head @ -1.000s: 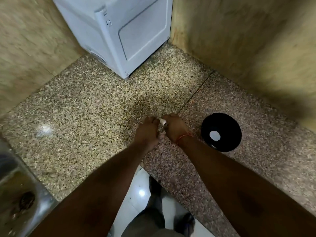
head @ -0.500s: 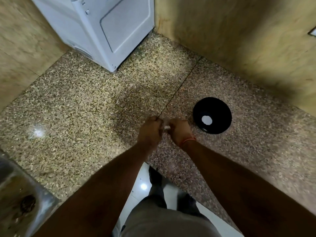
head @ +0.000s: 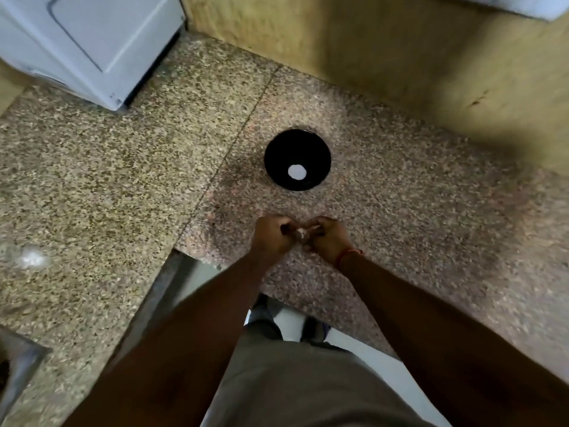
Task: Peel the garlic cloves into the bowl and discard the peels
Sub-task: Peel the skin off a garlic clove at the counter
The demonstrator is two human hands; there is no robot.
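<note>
both hands meet over the speckled granite countertop (head: 431, 229), the left hand (head: 272, 237) and the right hand (head: 329, 238) each with fingers curled, pinching between them a small pale garlic clove (head: 301, 233) whose details are blurred. the black bowl (head: 297, 149) stands on the counter beyond the hands, apart from them, with one pale round item (head: 296, 172) lying at its bottom. a red thread band (head: 349, 255) circles the right wrist, a white appliance (head: 92, 41) occupies the far left corner, and a metal sink (head: 18, 365) shows at the lower left edge.
</note>
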